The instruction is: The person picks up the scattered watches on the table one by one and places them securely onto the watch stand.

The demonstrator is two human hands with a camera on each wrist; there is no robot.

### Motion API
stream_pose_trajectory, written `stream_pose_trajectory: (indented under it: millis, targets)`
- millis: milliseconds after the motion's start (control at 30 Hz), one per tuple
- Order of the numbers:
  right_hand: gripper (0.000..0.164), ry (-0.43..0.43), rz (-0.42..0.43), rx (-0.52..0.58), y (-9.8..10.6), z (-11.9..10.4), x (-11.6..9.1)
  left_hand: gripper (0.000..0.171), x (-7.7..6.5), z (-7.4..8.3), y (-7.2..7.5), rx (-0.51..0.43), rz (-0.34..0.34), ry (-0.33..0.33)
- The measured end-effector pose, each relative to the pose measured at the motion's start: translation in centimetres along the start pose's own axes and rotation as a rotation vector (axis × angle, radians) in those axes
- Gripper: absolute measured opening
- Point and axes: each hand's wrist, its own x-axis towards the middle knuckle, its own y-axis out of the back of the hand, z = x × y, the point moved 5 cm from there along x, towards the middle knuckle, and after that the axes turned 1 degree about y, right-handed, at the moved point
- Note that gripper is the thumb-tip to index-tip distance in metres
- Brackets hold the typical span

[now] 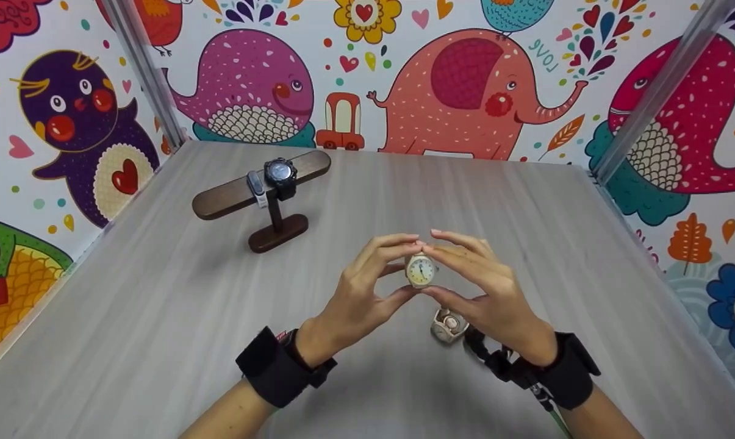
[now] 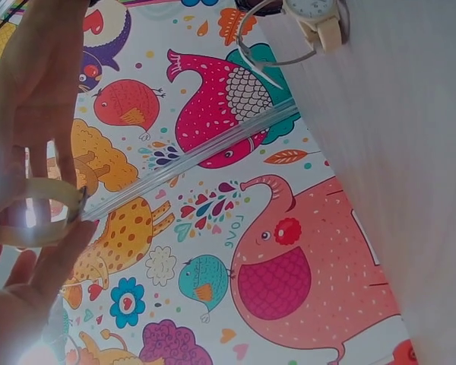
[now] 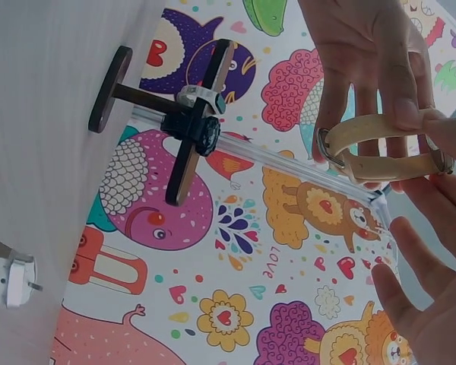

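Between both hands, raised over the table, is a cream wristwatch (image 1: pixel 420 270) with a round white dial facing the head camera. The left hand (image 1: pixel 358 289) pinches it from the left, thumb below and fingers above. From the right, the right hand (image 1: pixel 488 291) grips it the same way, the fingertips of both hands meeting at its top. In the right wrist view its cream strap (image 3: pixel 387 131) forms a closed loop with metal at both ends. Below the right hand, a pale wristwatch (image 1: pixel 448 326) lies on the table, beside a black strap-like item (image 1: pixel 477 346) partly hidden by the right wrist.
A dark brown wooden watch stand (image 1: pixel 224 202) is at the back left of the grey table (image 1: pixel 367 201). Its bar carries a black watch (image 1: pixel 280 172) and a slim grey band (image 1: pixel 257 188). Cartoon-printed walls (image 1: pixel 355 67) enclose the table's back and sides.
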Motion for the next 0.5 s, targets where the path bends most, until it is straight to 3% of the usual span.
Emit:
stream_pose_trajectory:
  millis: [267,500]
  targets:
    - [0.053,-0.007,-0.039,-0.003,-0.5,0.4,0.7,0.049,-0.3,-0.5,1.1,0.027,0.011,0.011]
    - [0.059,-0.062,-0.095,-0.027,-1.1,2.5,1.3,0.053,-1.6,-2.1,5.1,0.116,0.034,0.089]
